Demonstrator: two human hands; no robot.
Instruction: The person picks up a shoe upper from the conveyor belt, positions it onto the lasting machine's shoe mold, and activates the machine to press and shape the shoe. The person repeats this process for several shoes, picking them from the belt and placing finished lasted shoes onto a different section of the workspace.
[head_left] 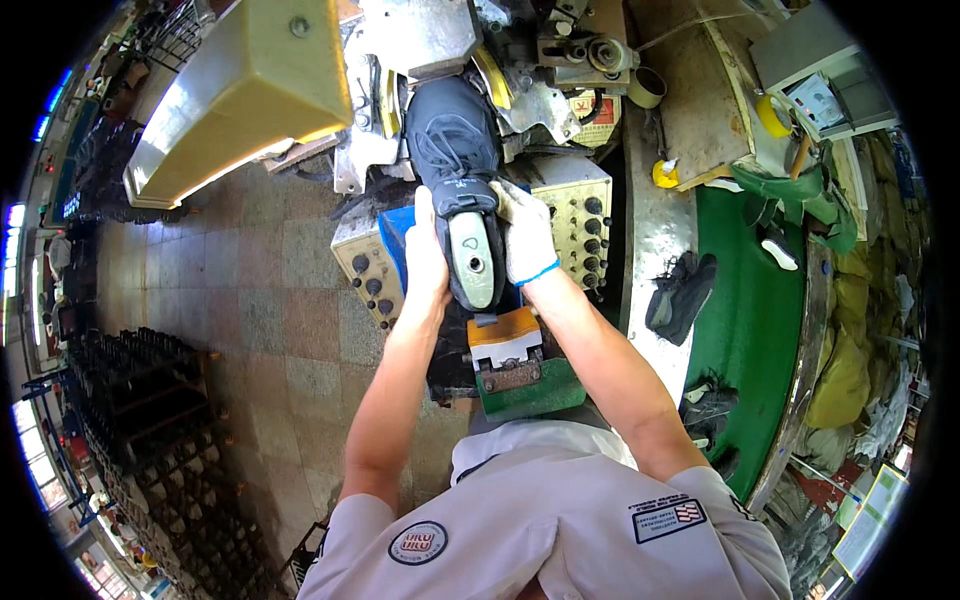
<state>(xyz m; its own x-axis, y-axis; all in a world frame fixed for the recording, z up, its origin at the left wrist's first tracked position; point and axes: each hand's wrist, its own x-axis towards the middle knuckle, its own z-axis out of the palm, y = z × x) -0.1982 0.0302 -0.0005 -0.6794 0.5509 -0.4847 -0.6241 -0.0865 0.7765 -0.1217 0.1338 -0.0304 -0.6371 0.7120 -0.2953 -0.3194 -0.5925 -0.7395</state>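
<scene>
A dark lace-up shoe upper (pixel 452 125) sits on a pale green shoe last (pixel 472 250), its toe pointing away from me into a shoe-making machine (pixel 425 40). My left hand (pixel 427 250), which looks bare, is pressed along the left side of the heel end. On the opposite side, my right hand (pixel 527 232), in a white glove with a blue cuff, grips near the ankle opening. Metal plates and yellow-edged parts flank the toe. Just below the heel is an orange-topped machine support (pixel 503 328). The undersides of the fingers are hidden.
Knobbed control panels stand right (pixel 572 225) and left (pixel 362 268) of the shoe. A large yellowish machine cover (pixel 240 95) juts out at upper left. Dark shoes (pixel 682 298) lie on a metal ledge beside a green belt (pixel 745 330). Racks (pixel 150 400) fill the lower left.
</scene>
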